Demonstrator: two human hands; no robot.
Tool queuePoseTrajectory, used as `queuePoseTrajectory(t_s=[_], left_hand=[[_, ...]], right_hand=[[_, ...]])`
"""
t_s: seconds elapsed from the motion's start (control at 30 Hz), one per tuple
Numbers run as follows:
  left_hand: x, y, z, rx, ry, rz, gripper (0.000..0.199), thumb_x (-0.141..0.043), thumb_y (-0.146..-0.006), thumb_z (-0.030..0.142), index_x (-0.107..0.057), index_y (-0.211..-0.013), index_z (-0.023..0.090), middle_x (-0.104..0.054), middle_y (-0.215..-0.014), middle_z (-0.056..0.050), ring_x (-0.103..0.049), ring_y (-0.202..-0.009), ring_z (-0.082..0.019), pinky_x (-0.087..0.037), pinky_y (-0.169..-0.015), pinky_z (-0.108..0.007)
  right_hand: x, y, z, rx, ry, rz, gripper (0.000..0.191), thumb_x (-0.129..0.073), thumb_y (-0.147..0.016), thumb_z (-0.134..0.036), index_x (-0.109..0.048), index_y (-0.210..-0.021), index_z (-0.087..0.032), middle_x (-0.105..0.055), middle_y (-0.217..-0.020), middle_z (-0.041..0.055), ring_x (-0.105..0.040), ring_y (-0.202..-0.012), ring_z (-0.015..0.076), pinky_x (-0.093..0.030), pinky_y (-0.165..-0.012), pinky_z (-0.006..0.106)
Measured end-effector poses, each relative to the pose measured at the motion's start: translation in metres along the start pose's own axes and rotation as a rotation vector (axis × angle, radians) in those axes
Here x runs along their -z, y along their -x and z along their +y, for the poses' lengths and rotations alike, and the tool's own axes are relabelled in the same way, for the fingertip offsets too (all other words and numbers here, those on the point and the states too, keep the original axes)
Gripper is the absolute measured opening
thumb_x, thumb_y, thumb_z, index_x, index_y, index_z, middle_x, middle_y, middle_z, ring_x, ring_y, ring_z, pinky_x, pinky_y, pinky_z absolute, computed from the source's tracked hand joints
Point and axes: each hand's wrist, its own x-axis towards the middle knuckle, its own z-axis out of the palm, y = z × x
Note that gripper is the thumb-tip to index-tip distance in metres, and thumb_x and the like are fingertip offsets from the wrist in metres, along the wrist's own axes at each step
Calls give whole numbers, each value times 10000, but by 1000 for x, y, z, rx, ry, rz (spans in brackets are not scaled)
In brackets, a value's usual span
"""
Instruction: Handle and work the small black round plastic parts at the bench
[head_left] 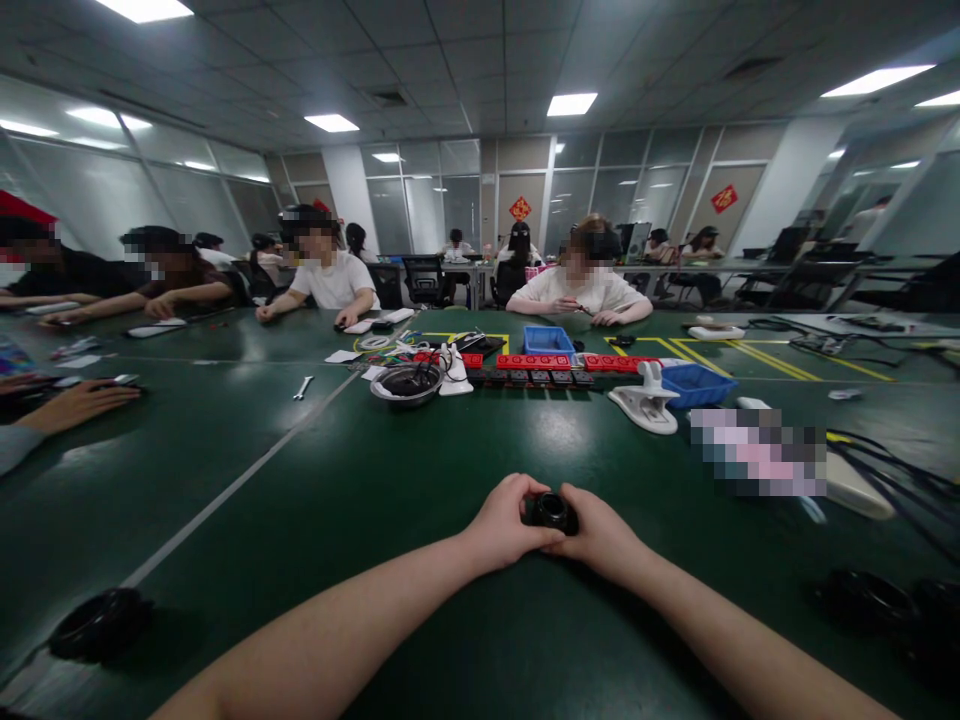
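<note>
Between my two hands, low over the green table point(390, 470), is a small black ring-shaped part point(553, 512) with a round opening facing up. My left hand point(510, 522) curls round its left side, fingers behind and thumb in front. From the right, my right hand point(600, 532) closes on the same part, its thumb meeting the left thumb at the front. My palms hide the part's lower sides. Whether it touches the tabletop I cannot tell. A larger black ring-shaped part point(101, 625) lies at the near left, and another black ring-shaped part point(870, 600) at the near right.
Beyond my hands stand a metal bowl point(407, 388), red blocks in a row point(532, 362), a blue bin point(546, 342), a second blue bin point(697, 385) and a white stand point(646, 400). A wrench point(302, 388) lies left. Cables run right. A co-worker's hand point(90, 405) rests at left.
</note>
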Motion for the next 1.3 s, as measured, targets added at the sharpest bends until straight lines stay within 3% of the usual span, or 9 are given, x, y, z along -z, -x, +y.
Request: queuePoseTrajectory(t_s=[0.2,0.33,0.47,0.63,1.3], left_hand=[[1,1,1,0,-26,62,392,-685,-533,270,-511,-871,172,-456,-833,-8,-427,-703,-123,-368,-618,-235],[8,-1,-1,-71,-36,-43,397,-671,-561,286,-518,-913,185,-460,-828,-9,-425,-691,-121,-374,-614,-231],[15,-3,-4,-145,-50,-152,433,-637,-610,311,-505,-1011,213,-468,-835,-9,-429,-695,-119,-378,-625,-229],[18,-4,-5,-181,-63,-189,453,-623,-628,317,-495,-1054,232,-473,-839,-9,-436,-707,-120,-375,-626,-225],[17,-4,-5,-182,-43,-189,444,-619,-628,326,-501,-1046,234,-469,-837,-6,-426,-688,-115,-365,-611,-220]], right_hand=[[-5,4,-15,-83,159,92,253,-587,-608,-356,-456,-712,-166,-528,-714,42,-487,-652,161,-315,-532,238],[1,4,-9,57,39,45,364,-613,-588,-400,-490,-834,-162,-537,-815,48,-495,-745,180,-355,-611,260],[14,2,2,200,-139,-110,435,-617,-607,-375,-500,-972,-170,-532,-890,42,-489,-802,179,-372,-678,274],[24,1,7,248,-277,-243,314,-583,-664,-293,-540,-947,-164,-545,-885,30,-494,-802,168,-379,-692,267],[21,0,9,263,-290,-221,267,-585,-671,-270,-554,-915,-164,-550,-841,21,-493,-777,162,-374,-681,264]])
